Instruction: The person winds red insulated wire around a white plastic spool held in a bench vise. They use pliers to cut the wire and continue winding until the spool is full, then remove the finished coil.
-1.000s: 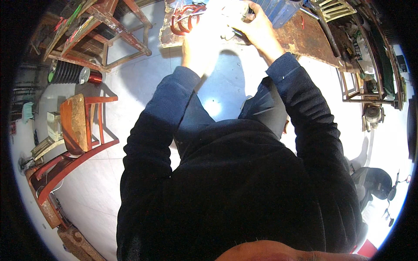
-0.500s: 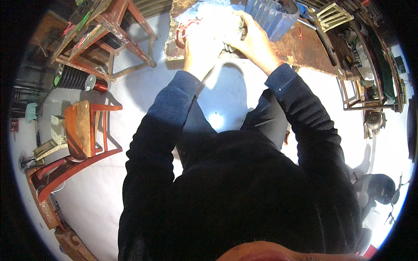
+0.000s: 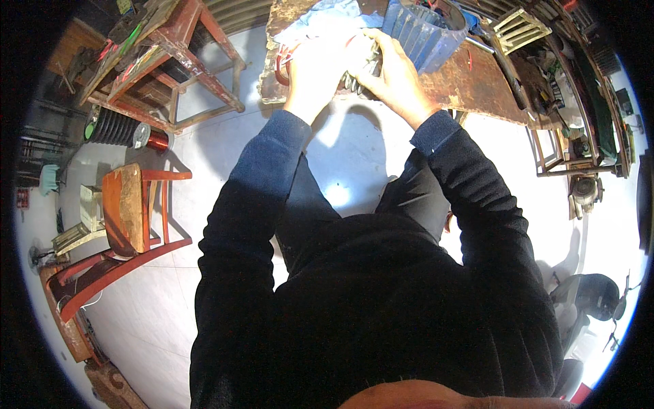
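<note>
Metal part point(image 3: 371, 63), greyish and half lost in glare, sits between the person's two hands above the near edge of the worn brown table point(image 3: 453, 88), toward its near left corner. Whether it rests on the wood or is lifted clear of it, I cannot tell.

Right hand point(image 3: 403, 76) has its thumb and fingers parted around the right side of the part, holding it in a moderately wide grip, thumb nearer the body and fingers on the far side. Left hand point(image 3: 315, 71) is at the part's left side, so brightly lit that its fingers wash out; how tightly they close, or on what, I cannot tell. Red loops point(image 3: 281, 65) show just left of that hand, by the left edge of the table.

Beyond the hands, a crumpled blue cloth point(image 3: 330, 15) lies toward the far left of the table. Just right of the right hand stands a ribbed blue bucket point(image 3: 422, 41) with things inside. Nearer the right end of the table lies a thin red strip point(image 3: 470, 58). Well apart, to the left on the pale floor, is an orange-red wooden chair point(image 3: 126, 211).
</note>
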`<state>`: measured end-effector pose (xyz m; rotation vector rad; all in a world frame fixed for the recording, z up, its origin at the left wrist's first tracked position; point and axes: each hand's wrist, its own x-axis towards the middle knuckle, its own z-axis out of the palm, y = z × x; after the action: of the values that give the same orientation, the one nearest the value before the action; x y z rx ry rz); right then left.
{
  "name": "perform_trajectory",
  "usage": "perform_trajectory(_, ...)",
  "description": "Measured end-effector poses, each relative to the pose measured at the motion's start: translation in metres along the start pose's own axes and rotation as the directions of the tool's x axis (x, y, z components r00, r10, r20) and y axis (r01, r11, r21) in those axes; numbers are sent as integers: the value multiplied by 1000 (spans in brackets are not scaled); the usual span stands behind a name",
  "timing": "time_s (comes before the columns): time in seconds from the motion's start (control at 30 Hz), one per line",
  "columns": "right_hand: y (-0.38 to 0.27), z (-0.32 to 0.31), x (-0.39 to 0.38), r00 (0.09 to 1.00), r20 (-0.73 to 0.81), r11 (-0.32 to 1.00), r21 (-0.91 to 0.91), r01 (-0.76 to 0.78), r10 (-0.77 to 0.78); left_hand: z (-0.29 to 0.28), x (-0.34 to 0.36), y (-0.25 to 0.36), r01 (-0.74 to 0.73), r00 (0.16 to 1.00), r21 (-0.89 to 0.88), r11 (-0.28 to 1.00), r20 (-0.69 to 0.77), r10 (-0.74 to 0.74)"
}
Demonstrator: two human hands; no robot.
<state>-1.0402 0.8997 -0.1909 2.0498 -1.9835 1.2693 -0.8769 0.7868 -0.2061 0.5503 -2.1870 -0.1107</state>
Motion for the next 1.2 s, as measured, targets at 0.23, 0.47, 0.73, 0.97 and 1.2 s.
perform_trajectory(0.23, -8, 3, 9, 990, -34, 979, -158, 130, -137, 2, 19, 8, 236, 971, -288, 928, 36, -236)
perform_trajectory(0.47, -5, 2, 11, 999, 28, 982, -186, 21, -16, 11, 14, 10, 28, 994, -33, 999, -102, -31)
perform_trajectory(0.73, 9, -1, 16, 999, 43, 999, -49, -8, 10, -1, 10, -26, 92, 980, -276, 957, 194, -39)
perform_trajectory(0.97, 11, -6, 19, 998, 49, 999, -19, 27, -26, -10, 11, -26, 246, 969, -442, 863, 145, -202)
perform_trajectory(1.2, 15, -5, 12, 981, 92, 951, 246, -188, 171, -4, 12, -36, 72, 988, -460, 885, 157, 2)
